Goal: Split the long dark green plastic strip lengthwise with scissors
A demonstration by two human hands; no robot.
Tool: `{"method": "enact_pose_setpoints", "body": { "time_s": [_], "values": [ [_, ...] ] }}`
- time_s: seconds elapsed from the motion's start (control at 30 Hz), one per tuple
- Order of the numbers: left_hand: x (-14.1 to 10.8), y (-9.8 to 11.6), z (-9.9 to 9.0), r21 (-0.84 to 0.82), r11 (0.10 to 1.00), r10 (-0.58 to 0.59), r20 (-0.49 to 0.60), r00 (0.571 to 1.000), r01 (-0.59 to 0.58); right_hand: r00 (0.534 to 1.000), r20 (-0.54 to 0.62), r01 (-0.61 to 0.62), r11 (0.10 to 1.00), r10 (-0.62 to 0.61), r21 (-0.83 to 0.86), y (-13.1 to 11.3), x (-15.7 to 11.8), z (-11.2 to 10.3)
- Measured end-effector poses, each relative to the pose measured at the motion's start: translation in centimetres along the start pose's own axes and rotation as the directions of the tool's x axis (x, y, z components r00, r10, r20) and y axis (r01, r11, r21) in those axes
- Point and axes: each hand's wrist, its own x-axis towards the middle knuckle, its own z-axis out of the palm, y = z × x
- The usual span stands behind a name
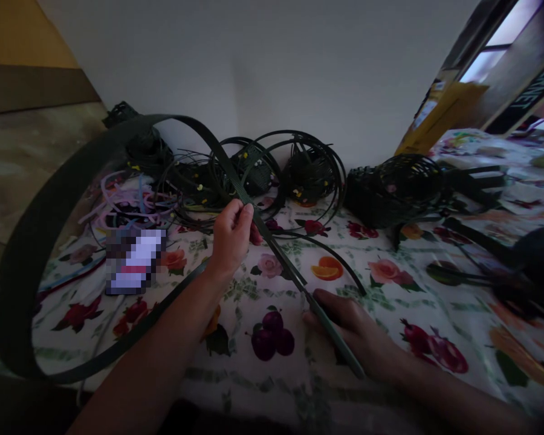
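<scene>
— Which way is that dark strap (272, 244) running, from where you stand?

— The straight stretch between the hands lies on a slant: its far end is up and to the left, at the left hand (231, 235), and its near end comes down to the right, past the right hand (349, 326), where the tip pokes out toward the person. Beyond the left hand it sweeps up, arcs over to the left and curls round in one big loop that comes back low along the counter's (390, 314) near edge.

— And the left hand?

— Raised a little above the flowered cloth, forearm reaching in from the lower left, knuckles toward us. Its grip is closed on the strap, thumb and fingertips pinching it right where the straight part begins.

— The right one?

— Low, resting on the cloth, back of the hand up, forearm coming in from the lower right. The fingers are curled round the strap near its free end, so that grip is closed on it too.

— What's behind them?

— A tangle of black coiled strips (294, 169) against the wall, some pale pink and lilac strips (127, 199) to the left, and a dark woven basket (394, 187) on its side to the right. None of it touches either hand.
</scene>
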Motion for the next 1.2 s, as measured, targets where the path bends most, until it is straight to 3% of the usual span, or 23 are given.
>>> {"method": "enact_pose_setpoints", "body": {
  "time_s": [1.2],
  "values": [
    [-0.9, 0.2, 1.0, -0.038, 0.998, -0.057, -0.008, 0.998, 0.057, 1.000, 0.002, -0.027, 0.998, 0.027, 0.049, -0.8, -0.2, 0.3]
  ]
}}
